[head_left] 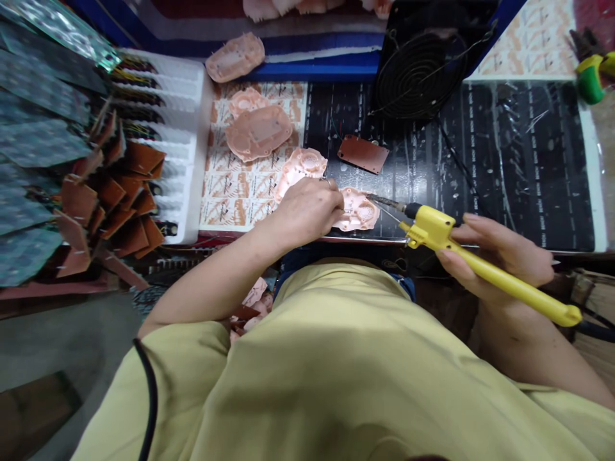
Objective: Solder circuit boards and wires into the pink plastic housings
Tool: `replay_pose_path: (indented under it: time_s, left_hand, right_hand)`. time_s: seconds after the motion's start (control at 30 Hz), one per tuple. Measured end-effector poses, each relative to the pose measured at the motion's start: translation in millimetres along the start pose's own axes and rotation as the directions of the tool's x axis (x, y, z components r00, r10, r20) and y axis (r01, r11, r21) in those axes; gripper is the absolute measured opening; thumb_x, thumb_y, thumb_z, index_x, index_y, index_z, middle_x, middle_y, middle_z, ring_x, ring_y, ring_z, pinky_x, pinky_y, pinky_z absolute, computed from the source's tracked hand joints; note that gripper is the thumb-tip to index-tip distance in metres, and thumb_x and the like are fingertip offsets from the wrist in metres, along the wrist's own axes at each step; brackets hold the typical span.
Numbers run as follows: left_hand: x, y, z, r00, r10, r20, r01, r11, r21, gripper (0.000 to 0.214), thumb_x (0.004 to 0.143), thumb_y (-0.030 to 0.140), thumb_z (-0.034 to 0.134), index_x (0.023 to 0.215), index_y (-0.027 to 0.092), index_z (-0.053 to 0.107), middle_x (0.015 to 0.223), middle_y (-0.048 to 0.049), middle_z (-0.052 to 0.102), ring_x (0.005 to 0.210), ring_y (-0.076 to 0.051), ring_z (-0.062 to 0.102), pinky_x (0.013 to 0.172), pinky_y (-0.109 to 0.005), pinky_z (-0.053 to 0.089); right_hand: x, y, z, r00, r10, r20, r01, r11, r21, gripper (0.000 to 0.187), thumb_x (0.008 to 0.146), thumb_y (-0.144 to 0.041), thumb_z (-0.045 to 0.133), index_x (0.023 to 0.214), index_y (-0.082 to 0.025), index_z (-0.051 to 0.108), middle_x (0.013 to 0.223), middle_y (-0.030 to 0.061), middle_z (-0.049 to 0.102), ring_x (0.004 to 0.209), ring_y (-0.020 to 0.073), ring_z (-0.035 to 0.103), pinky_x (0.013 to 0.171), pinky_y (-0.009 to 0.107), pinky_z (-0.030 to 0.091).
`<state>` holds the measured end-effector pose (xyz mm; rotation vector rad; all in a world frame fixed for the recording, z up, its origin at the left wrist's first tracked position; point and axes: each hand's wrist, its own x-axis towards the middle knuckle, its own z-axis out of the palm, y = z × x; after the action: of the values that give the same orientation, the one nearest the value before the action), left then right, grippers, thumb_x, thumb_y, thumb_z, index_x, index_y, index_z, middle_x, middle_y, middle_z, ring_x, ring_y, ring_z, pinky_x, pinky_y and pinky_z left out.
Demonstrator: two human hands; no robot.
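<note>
My right hand is wrapped round a yellow soldering gun, whose dark tip points left. That tip reaches the upper right rim of a small pink plastic shell at the table's front edge. With fingers curled downward, my left hand grips the left side of this shell; the fingertips are partly hidden. Another pink shell part lies just beyond my left hand and is partly covered by it. A brown circuit board with thin wires lies behind the shell.
More pink shells lie at the left back. A white foam tray holds wired parts, with several brown boards piled beside it. A black fan stands at the back. Green-and-yellow-handled pliers lie far right.
</note>
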<state>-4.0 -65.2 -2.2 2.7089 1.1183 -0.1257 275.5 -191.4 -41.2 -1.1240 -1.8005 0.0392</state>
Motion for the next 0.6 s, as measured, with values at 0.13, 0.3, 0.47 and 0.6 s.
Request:
replay_pose_path:
  time_s: [0.13,0.3,0.47,0.6]
  left_hand:
    - [-1.5,-6.5,7.7,0.994,-0.024,-0.102,0.018,0.998,-0.065,0.025,0.093,0.018,0.058,0.099,0.017,0.082,0.099,-0.0086,0.080,0.094,-0.027,0.075,0.086,-0.038,0.055]
    - [4.0,-5.8,9.7,0.991,-0.110,-0.081,0.103,0.990,-0.094,0.023,0.091,0.021,0.061,0.100,0.015,0.081,0.096,-0.0110,0.080,0.097,-0.031,0.075,0.087,-0.040,0.056]
    - [5.7,-2.3,7.1,0.991,-0.122,-0.058,0.118,0.990,-0.078,0.026,0.092,0.023,0.059,0.100,0.015,0.082,0.100,-0.0116,0.081,0.100,-0.032,0.075,0.089,-0.041,0.056]
    - [4.9,-1.9,7.6,0.990,-0.134,-0.052,0.129,0.988,-0.083,0.027,0.092,0.025,0.058,0.100,0.015,0.082,0.100,-0.0117,0.081,0.101,-0.032,0.075,0.090,-0.042,0.056]
  right_hand:
    - [-0.1,2.7,3.3,0.999,-0.008,0.040,0.008,1.000,0.012,0.057,0.080,-0.023,0.086,0.134,-0.030,0.068,0.095,0.0038,0.081,0.070,0.0224,0.078,0.058,0.032,0.066]
    - [9.2,7.0,16.0,0.995,-0.104,0.007,0.101,0.977,0.186,0.031,0.073,-0.017,0.090,0.099,-0.025,0.074,0.077,0.0010,0.078,0.060,0.0202,0.074,0.050,0.029,0.064]
    - [15.9,6.8,19.9,0.991,-0.131,0.030,0.119,0.960,0.254,0.023,0.074,-0.012,0.088,0.085,-0.023,0.072,0.073,0.0012,0.076,0.059,0.0187,0.074,0.054,0.027,0.065]
    - [19.1,9.0,19.3,0.990,-0.127,0.066,0.104,0.956,0.275,0.023,0.072,-0.017,0.091,0.084,-0.023,0.072,0.072,-0.0001,0.076,0.058,0.0180,0.073,0.054,0.025,0.065]
